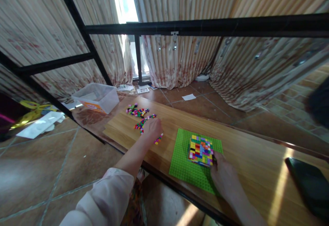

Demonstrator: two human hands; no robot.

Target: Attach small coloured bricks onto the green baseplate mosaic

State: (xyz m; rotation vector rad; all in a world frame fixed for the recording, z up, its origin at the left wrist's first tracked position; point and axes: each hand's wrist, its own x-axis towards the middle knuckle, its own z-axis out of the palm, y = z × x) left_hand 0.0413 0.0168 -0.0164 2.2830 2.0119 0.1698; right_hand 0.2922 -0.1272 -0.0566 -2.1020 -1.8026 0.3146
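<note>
My left hand (152,130) is down among the loose toy bricks (140,112) on the table. Its fingers are curled and point away from me, so what they pinch is hidden. A green baseplate (180,161) lies to the right, bearing a square, many-coloured block of toy bricks (200,150) several layers high. At the block's right side is my right hand (224,171), its thumb and fingers closed against the edge. The fingertips there are partly hidden.
The wooden table (246,157) is long and narrow. A black phone (308,185) lies at its right end, a clear plastic bin (109,99) at its far left. A black metal frame (205,27) crosses beyond the table, before striped curtains (164,58). Papers (189,97) lie on the tiled floor.
</note>
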